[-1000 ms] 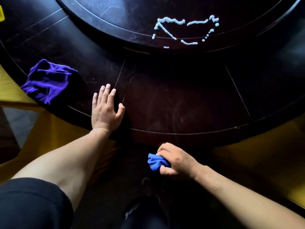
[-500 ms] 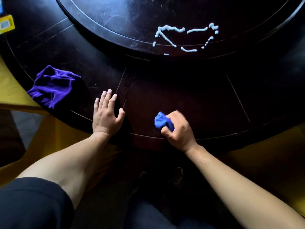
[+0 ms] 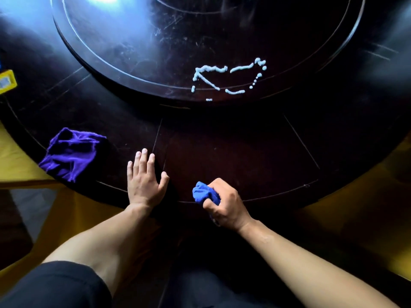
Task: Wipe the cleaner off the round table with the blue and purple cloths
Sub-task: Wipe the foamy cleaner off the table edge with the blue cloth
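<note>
Now | dark round table (image 3: 244,152), cleaner (image 3: 226,78) unwiped | right hand (image 3: 224,205) fingers grip blue cloth (image 3: 202,193) | left hand (image 3: 144,181) flat

Dining room: round table (image 3: 244,152) with turntable (image 3: 178,41).

Yellow-framed object (image 3: 7,82) at left table edge — yellow floor (image 3: 355,203) beyond

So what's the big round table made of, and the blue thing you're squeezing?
The dark round table looks like polished wood: glossy glare, fine scratches, inlaid lines. The bunched blue cloth looks like soft fuzzy fabric, maybe microfibre, crumpling in the right hand.
</note>
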### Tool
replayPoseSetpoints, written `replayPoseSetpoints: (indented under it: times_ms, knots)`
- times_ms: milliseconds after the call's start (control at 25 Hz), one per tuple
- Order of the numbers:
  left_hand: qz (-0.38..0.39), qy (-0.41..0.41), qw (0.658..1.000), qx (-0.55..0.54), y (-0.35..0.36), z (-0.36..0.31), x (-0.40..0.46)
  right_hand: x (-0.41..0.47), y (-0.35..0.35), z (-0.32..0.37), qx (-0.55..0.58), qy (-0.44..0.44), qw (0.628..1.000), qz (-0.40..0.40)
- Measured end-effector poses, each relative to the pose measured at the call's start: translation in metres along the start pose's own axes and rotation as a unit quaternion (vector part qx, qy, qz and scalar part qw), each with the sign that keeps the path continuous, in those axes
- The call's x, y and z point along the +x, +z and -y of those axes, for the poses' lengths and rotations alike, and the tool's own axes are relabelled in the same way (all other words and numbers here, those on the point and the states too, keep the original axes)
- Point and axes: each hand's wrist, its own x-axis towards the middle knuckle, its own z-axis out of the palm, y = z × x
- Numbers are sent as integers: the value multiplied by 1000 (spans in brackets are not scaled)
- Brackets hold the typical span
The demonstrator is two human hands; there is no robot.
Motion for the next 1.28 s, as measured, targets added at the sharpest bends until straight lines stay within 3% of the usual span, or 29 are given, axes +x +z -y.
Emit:
replayPoseSetpoints:
  times_ms: [120, 280, 560, 760, 960, 1120, 1280]
  knots:
    - [-13, 15, 999, 47, -10, -7, 11, 41, -24, 3, -13, 37, 995, -97]
    - [-44, 35, 996, 68, -50, -11, 72, 120, -57, 12, -41, 22, 979, -200]
    - [-169, 224, 960, -7, -95, -36, 219, 230, -121, 22, -38, 39, 948, -314]
    - [-79, 239, 968, -5, -89, -53, 313, 307, -209, -7, -194, 93, 893, -395]
    - [-35, 242, 970, -2, -67, -40, 334, 361, -234, -43, -254, 194, 879, -354]
    - [-53, 240, 969, -21, -64, -44, 335, 362, -213, -49, -272, 134, 895, -328]
    - [-60, 239, 969, -25, -64, -45, 338, 346, -166, -33, -266, 38, 932, -244]
